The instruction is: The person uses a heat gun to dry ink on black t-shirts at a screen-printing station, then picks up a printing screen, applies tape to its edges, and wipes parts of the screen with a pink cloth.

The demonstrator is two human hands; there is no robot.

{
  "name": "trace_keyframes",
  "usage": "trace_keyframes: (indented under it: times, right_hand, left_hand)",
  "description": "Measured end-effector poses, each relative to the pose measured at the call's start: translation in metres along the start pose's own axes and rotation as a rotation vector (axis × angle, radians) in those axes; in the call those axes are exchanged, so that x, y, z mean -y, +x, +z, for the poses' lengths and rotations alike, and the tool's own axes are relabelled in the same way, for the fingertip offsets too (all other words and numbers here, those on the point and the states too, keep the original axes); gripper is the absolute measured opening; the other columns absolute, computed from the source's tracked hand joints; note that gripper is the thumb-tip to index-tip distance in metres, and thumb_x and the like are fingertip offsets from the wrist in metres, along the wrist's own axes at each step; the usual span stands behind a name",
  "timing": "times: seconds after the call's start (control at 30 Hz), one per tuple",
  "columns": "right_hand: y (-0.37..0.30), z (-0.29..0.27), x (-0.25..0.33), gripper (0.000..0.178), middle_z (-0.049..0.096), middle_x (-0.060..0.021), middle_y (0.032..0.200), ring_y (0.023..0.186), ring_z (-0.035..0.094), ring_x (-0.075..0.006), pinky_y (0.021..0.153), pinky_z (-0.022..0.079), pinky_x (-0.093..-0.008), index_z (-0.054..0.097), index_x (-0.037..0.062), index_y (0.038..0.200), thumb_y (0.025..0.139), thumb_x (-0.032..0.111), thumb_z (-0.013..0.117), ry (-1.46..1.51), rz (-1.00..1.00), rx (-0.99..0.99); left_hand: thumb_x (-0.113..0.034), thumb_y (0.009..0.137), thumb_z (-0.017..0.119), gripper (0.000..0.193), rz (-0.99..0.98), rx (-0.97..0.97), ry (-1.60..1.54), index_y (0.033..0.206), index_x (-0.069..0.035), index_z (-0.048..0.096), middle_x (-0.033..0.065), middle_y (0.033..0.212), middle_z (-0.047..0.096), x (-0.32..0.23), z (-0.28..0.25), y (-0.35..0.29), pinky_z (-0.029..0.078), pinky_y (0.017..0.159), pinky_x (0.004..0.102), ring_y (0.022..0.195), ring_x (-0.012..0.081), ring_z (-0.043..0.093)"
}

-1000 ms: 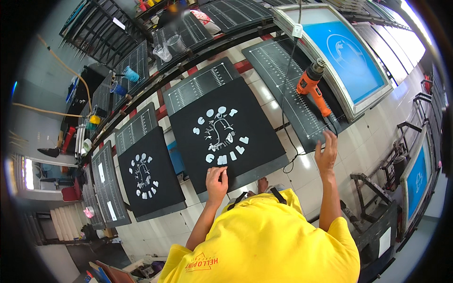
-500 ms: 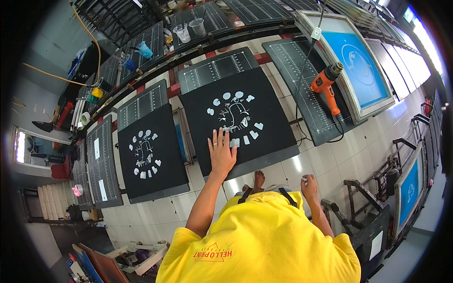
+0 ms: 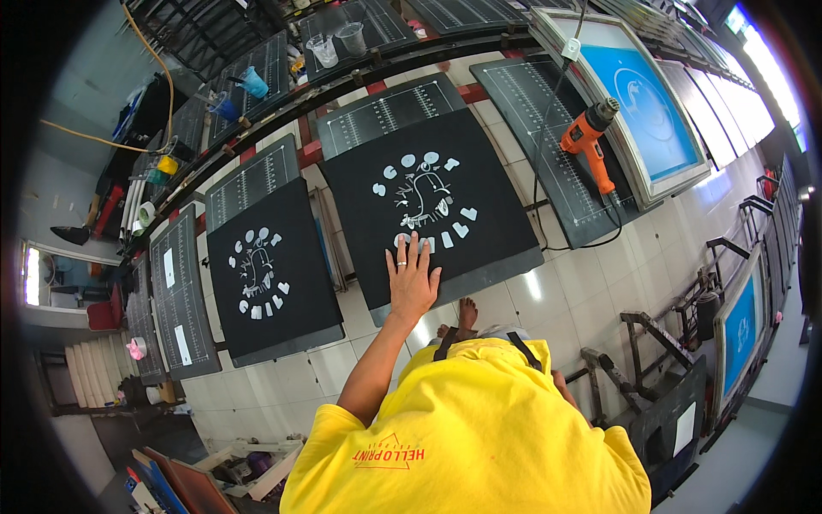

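Note:
My left hand [image 3: 413,278] lies flat with its fingers spread on a black fabric panel [image 3: 497,197], near its front edge. Its fingertips touch the lower part of a white print [image 3: 432,199], a ring of letter-like shapes around a line drawing; the hand covers a little of it. The panel rests on a dark printing board [image 3: 505,271]. Of my right arm only a strip of skin [image 3: 565,390] shows beside the yellow shirt; the right hand itself is hidden.
A second black fabric panel [image 3: 300,257] with a like print lies to the left. On the right board rests an orange heat gun [image 3: 589,141] with its cord, beside a blue-meshed screen frame [image 3: 644,111]. Plastic cups [image 3: 324,51] stand behind. Another screen frame [image 3: 741,330] leans at right.
My left hand has slid slightly towards me and right, uncovering more of the print's lower left. My right hand has drawn back out of sight beside the body.

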State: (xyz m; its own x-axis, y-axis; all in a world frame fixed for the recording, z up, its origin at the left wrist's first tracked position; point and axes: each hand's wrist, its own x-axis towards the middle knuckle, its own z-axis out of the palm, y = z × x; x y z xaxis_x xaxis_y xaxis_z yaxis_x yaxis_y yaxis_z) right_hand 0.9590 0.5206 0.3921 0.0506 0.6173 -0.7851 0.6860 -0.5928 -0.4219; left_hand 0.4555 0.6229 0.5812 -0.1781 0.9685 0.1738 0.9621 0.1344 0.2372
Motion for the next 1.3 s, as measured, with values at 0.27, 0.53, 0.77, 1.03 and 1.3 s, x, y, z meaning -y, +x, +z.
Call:
trace_keyframes:
  times: [0.27,0.53,0.77,1.03,1.3]
  right_hand:
    - [0.037,0.001,0.046,0.036,0.073,-0.0218,0.094,0.087,0.071,-0.0273,0.078,0.055,-0.0385,0.071,-0.0067,0.106,0.088,0.025,0.068,0.070,-0.126,-0.130]
    - [0.019,-0.010,0.047,0.037,0.073,-0.0175,0.089,0.076,0.071,-0.0238,0.068,0.058,-0.0349,0.069,-0.0077,0.106,0.089,0.025,0.067,0.120,0.029,-0.123]
    - [-0.034,-0.015,0.031,0.041,0.071,-0.0131,0.085,0.073,0.069,-0.0211,0.065,0.056,-0.0337,0.069,-0.0072,0.107,0.092,0.030,0.066,0.011,0.098,-0.120]
    - [-0.026,-0.007,-0.003,0.037,0.072,-0.0138,0.084,0.074,0.070,-0.0222,0.065,0.055,-0.0346,0.071,-0.0057,0.106,0.091,0.027,0.063,0.095,0.031,-0.090]
    - [0.009,-0.022,0.039,0.036,0.074,-0.0175,0.088,0.075,0.069,-0.0227,0.069,0.055,-0.0361,0.072,-0.0058,0.105,0.089,0.025,0.066,-0.148,-0.142,-0.123]
  left_hand:
    - [-0.034,0.098,0.053,0.056,0.028,-0.013,-0.046,0.142,-0.001,0.048,0.0178,0.158,0.031,-0.005,0.000,0.000,0.015,0.118,0.0618,0.150,0.0399,0.018]
    - [-0.034,0.096,0.056,0.055,0.076,-0.131,-0.087,0.139,-0.001,0.051,0.0201,0.153,0.040,-0.009,0.014,0.073,0.019,0.117,0.0630,0.147,0.0399,0.025]
    - [-0.034,0.097,0.054,0.054,0.093,-0.081,0.011,0.141,-0.002,0.052,0.0196,0.153,0.039,-0.013,0.029,0.108,0.020,0.116,0.0634,0.147,0.0397,0.026]
    - [-0.034,0.098,0.052,0.052,0.102,-0.083,-0.030,0.141,-0.004,0.052,0.0185,0.154,0.038,-0.020,0.030,0.100,0.020,0.117,0.0620,0.148,0.0389,0.026]
    - [-0.032,0.097,0.054,0.049,-0.039,-0.193,-0.153,0.138,-0.003,0.053,0.0182,0.150,0.044,0.022,-0.007,0.044,0.022,0.116,0.0614,0.145,0.0377,0.032]
